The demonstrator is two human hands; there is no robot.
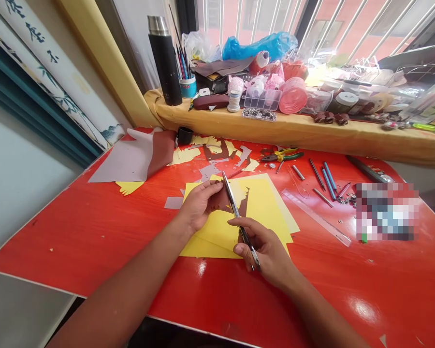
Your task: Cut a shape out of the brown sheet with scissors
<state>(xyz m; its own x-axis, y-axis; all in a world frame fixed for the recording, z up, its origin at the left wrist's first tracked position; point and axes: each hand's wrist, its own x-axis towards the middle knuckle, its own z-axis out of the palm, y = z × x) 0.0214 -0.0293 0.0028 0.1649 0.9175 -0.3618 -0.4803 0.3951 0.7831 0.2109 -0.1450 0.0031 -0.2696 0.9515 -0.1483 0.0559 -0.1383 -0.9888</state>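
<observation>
Two bare hands meet above a red table (105, 261). The left hand (201, 205) pinches a small brown piece (222, 199), thumb on top, fingers curled beneath. The right hand (266, 249) is wrapped around the handles of metal scissors (233, 204), whose blades point away from the person and lie against the brown piece, just right of the left thumb; whether they are parted is hard to tell. Under both hands lie yellow sheets (270, 212); beyond the left hand are paper scraps (208, 171), and right of the right hand is a clear ruler (317, 217).

The brown piece looks thin, light and bendable, likely easy to crease or tear; a gentle pinch near its edge, clear of the blades, seems best. The scissors look rigid, smooth and somewhat heavier, safest held by the handles.
</observation>
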